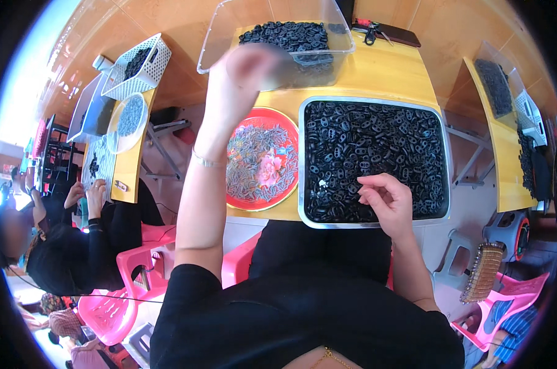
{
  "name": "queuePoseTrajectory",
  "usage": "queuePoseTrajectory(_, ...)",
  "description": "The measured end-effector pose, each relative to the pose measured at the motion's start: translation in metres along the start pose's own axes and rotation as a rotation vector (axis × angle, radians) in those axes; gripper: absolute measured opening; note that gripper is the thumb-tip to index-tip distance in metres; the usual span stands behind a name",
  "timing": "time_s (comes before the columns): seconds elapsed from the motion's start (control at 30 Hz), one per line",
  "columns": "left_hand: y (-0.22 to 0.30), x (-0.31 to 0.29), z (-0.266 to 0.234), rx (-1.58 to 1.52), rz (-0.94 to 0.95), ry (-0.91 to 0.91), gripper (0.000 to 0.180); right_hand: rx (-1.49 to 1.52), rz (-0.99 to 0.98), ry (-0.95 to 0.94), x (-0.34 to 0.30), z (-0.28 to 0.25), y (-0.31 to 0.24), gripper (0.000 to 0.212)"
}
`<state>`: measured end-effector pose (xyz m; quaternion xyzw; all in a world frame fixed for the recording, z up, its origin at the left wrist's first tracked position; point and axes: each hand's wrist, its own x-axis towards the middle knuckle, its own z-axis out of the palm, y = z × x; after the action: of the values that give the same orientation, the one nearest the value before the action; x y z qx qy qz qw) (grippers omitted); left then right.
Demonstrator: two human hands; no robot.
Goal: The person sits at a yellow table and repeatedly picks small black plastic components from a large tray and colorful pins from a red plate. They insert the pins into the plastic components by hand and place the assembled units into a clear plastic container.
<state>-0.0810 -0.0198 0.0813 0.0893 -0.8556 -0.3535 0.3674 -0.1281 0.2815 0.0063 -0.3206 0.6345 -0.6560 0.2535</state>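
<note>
My left hand is raised over the near left side of a clear plastic bin that holds a heap of small black pieces. Motion smears its fingers, so what they hold cannot be seen. Low above a rectangular metal tray, my right hand is closed, thumb and fingertips drawn together; anything between them is too small to make out. Small black oval pieces with two holes fill that tray. Between my forearms lies a red round flowered tray strewn with small slim grey pieces.
A yellow table bears it all, with a dark flat case and a black-and-red tool at the back. At left, a person's hands work at another table with a white basket. Pink chairs stand around.
</note>
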Motion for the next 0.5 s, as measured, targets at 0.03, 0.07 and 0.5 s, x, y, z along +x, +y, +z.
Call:
queuePoseTrajectory(0.03, 0.005, -0.014, -0.003, 0.047, -0.005, -0.109, 0.009, -0.009, 0.0, 0.009, -0.001, -0.002, 0.002, 0.018)
queuePoseTrajectory(0.07, 0.008, -0.031, -0.005, -0.029, -0.147, -0.219, 0.009, -0.017, 0.0, 0.018, -0.001, -0.004, 0.005, 0.018)
queuePoseTrajectory(0.5, -0.027, -0.141, -0.01, 0.367, -0.08, -0.55, 0.012, -0.056, -0.021, 0.006, -0.004, 0.003, 0.009, 0.015)
